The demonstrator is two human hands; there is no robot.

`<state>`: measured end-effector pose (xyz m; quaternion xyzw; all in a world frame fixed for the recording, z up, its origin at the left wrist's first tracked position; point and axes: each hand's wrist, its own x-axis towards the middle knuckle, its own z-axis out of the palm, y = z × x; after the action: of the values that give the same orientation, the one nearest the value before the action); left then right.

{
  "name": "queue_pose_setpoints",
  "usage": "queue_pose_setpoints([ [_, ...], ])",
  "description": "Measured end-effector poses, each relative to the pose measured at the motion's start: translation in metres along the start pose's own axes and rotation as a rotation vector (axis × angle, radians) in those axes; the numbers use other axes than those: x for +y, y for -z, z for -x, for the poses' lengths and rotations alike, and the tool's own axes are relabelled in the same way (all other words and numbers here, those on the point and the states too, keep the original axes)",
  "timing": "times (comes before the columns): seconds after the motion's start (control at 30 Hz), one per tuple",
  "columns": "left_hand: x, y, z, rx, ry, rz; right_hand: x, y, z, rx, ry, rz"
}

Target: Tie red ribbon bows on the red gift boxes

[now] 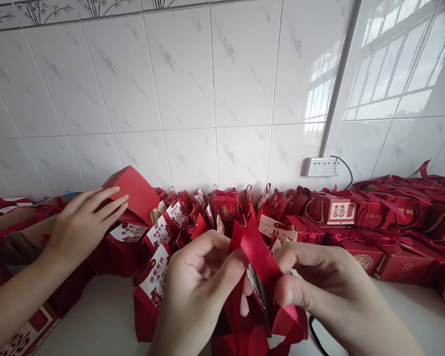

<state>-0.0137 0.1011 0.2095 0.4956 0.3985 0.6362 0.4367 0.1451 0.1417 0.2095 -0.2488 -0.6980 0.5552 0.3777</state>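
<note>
Pinched between the thumb and fingers of my left hand [200, 291] is a red satin ribbon [258, 247], which loops up above a small red gift box [257, 324]. My right hand [324, 289] is closed on the same ribbon on the other side, thumb against forefinger, and a tail hangs down past it. The box stands low between my two hands, a white printed card panel on its side; my fingers partly cover it. Close beside my left hand is another red box [144, 311] with a white printed label.
From the left, another person's hand [85, 212] rests on a larger red box [137, 193]. Rows of red gift boxes [408, 262] line the white table [109, 311] before a tiled wall [189, 89]. A power strip [321, 167] is mounted there. A black cord [317, 336] lies by my right wrist.
</note>
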Motion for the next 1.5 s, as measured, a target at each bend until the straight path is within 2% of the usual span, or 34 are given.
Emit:
queue_pose_setpoints([
  [0.17,0.002,0.0,0.0,0.021,-0.025,0.04,0.0,0.001,0.002,0.051,0.032,0.118],
  [0.37,0.008,0.002,0.002,0.114,-0.082,-0.069,0.0,0.0,0.0,0.12,0.093,0.151],
  [0.5,0.004,0.0,0.003,0.154,-0.162,-0.142,-0.001,-0.004,0.0,0.089,0.073,0.115],
  [0.6,0.0,0.002,0.004,0.131,-0.209,-0.258,-0.001,-0.007,0.001,0.042,0.051,0.128],
  [0.7,-0.002,0.005,0.004,0.048,-0.183,-0.356,-0.001,-0.007,0.001,0.111,0.092,0.139],
  [0.77,0.0,0.005,0.003,-0.069,-0.15,-0.333,0.0,-0.006,0.0,0.168,0.132,0.138],
  [0.87,0.001,0.003,0.002,-0.194,-0.122,-0.183,-0.001,-0.005,0.0,0.128,0.156,0.111],
  [0.97,-0.001,-0.001,0.003,-0.17,-0.104,-0.013,-0.002,-0.005,0.001,0.075,0.157,0.107],
  [1.03,-0.003,-0.003,0.004,-0.149,-0.113,0.02,-0.002,-0.006,0.001,0.083,0.174,0.153],
  [1.2,-0.004,0.0,0.005,-0.074,-0.212,-0.153,-0.003,-0.008,-0.001,0.146,0.203,0.294],
  [1.27,-0.003,0.003,0.007,-0.059,-0.16,-0.178,-0.003,-0.007,-0.001,0.138,0.207,0.274],
  [1.37,-0.003,0.007,0.009,-0.092,-0.047,-0.09,-0.001,-0.006,0.0,0.174,0.215,0.221],
  [1.5,-0.003,0.004,0.006,-0.116,0.007,-0.047,-0.001,-0.009,0.0,0.242,0.183,0.172],
])
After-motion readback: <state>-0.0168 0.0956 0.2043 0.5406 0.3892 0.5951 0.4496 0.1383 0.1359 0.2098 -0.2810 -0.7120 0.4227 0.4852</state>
